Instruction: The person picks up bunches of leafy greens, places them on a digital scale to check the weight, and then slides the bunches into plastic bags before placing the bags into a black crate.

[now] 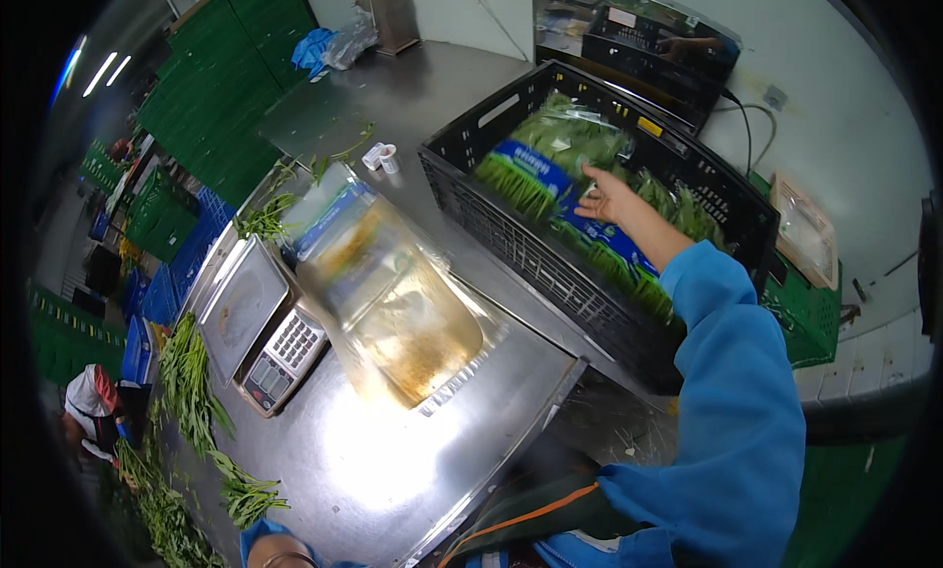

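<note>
My right hand (603,197) reaches into a black plastic crate (516,233), fingers apart and nothing gripped. It is over clear bags of leafy greens (563,137) with blue printed bands; whether the fingertips touch the film I cannot tell. More bagged greens (615,247) lie beneath and beside my forearm. Of my left arm only a wrist with a bangle shows at the bottom edge; the hand itself is out of view. Near that wrist a small bunch of loose greens (247,490) lies on the steel table (471,450).
A stack of clear printed bags (398,295) lies beside a digital scale (276,362). Two label rolls (381,157) stand near the crate. Loose stems (188,384) line the left edge. A co-worker (96,406) is at far left. Green crates (228,59) are stacked behind.
</note>
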The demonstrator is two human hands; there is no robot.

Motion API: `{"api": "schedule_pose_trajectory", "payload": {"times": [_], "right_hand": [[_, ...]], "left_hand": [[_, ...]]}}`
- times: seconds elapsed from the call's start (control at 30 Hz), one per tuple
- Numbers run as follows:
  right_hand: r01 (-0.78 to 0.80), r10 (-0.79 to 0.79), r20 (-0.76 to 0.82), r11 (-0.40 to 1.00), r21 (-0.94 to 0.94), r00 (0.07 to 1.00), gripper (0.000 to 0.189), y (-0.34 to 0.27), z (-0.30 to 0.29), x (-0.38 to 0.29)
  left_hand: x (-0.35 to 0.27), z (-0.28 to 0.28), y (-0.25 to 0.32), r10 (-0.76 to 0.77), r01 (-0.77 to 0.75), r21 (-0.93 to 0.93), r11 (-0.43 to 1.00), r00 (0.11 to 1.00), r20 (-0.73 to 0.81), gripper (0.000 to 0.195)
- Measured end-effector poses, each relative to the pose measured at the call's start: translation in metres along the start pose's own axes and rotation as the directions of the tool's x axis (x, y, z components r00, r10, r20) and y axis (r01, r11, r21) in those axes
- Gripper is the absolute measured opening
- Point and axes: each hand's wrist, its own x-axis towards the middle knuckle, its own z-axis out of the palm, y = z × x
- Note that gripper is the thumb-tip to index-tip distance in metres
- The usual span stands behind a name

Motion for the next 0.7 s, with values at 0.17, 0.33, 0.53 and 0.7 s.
{"api": "schedule_pose_trajectory", "payload": {"times": [0.17,0.33,0.53,0.7], "right_hand": [[0.02,0.034,0.256,0.979,-0.205,0.966,0.059,0.022,0.051,0.038],[0.544,-0.401,0.465,0.808,-0.227,0.789,0.047,-0.009,0.039,-0.028],[-0.428,-0.256,0.836,0.903,0.029,-0.486,0.036,0.094,0.216,-0.383],[-0.704,-0.272,0.832,0.686,-0.184,-0.483,0.041,0.276,0.28,-0.519]], "left_hand": [[-0.044,-0.011,-0.021,-0.598,0.262,-0.572,0.777,0.589,-0.544,0.026],[-0.149,0.092,-0.125,-0.837,-0.726,-0.429,0.537,-0.396,-0.377,0.018],[-0.222,0.171,-0.179,-0.701,-0.742,-0.018,0.671,-0.626,-0.341,0.011],[-0.277,0.24,-0.173,-0.622,-0.725,0.139,0.675,-0.66,-0.422,0.015]]}}
